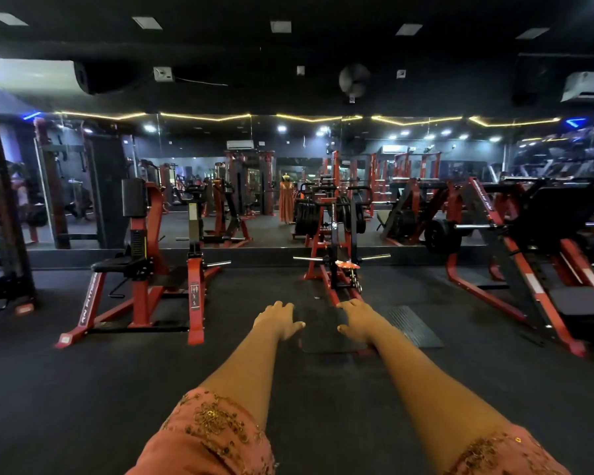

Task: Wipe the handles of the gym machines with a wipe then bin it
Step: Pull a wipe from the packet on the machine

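Wiping seemed not yet begun: bare left hand [277, 320] and bare right hand [356, 320] stretched forward, fingers loose, holding nothing. Next move probably called for fetching a wipe.

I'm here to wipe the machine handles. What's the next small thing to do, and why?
Probably get a wipe first: your left hand and right hand are both open and hold nothing, and no wipe is in view. The machine ahead stands beyond them.

Dark rubber floor [83, 406], mirrored wall [271, 221], black ceiling [323, 49], yellow strip lights [203, 116]
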Available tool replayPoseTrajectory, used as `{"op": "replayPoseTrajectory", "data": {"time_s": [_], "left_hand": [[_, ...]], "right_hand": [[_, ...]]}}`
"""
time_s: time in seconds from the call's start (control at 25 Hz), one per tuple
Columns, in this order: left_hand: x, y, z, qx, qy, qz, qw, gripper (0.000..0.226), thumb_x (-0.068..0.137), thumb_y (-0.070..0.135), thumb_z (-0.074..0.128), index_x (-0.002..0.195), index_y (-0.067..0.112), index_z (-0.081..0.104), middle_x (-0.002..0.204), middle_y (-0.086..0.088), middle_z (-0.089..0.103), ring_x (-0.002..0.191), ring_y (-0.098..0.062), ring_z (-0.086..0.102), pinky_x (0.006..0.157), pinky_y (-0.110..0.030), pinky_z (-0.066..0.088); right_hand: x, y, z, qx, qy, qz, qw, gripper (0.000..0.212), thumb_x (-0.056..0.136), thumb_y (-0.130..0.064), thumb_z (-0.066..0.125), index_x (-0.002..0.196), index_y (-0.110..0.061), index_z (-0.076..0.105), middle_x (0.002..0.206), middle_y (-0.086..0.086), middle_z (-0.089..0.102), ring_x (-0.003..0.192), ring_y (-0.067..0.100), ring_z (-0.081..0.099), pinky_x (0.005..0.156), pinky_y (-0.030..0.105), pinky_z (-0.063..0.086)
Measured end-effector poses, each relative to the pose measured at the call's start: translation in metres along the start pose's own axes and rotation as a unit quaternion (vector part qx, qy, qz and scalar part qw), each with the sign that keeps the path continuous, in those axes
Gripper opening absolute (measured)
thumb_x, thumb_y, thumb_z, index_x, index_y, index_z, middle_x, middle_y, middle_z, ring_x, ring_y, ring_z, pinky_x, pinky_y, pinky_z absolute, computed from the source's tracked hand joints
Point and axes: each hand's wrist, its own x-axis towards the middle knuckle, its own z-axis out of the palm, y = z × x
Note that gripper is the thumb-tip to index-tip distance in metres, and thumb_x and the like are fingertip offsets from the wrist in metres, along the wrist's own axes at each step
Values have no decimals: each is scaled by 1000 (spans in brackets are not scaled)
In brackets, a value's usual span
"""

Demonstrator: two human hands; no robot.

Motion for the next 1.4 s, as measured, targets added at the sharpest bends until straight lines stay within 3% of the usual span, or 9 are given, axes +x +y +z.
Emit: {"op": "replayPoseTrajectory", "data": {"time_s": [0.48,1.04,1.4], "left_hand": [[142,-51,6,4,-14,-3,1000,59,95,42,45,143,12,30,147,-15,30,133,-32,35,110,-46,32],[415,-127,-2,-14,-12,-39,999,60,94,43,46,143,14,28,148,-14,29,134,-31,34,110,-45,33],[663,-211,-11,-1,-19,-6,1000,61,94,45,46,143,13,28,148,-15,29,134,-32,34,111,-44,32]], "right_hand": [[156,16,21,-25,-1,-4,1000,60,92,-26,52,144,-14,25,149,9,25,137,29,26,111,44,28],[445,56,31,0,-13,-6,1000,59,92,-26,53,144,-14,27,149,10,25,135,29,30,111,42,29],[690,79,52,26,6,39,999,59,90,-24,54,142,-12,31,147,13,29,133,30,33,111,40,30]]}}
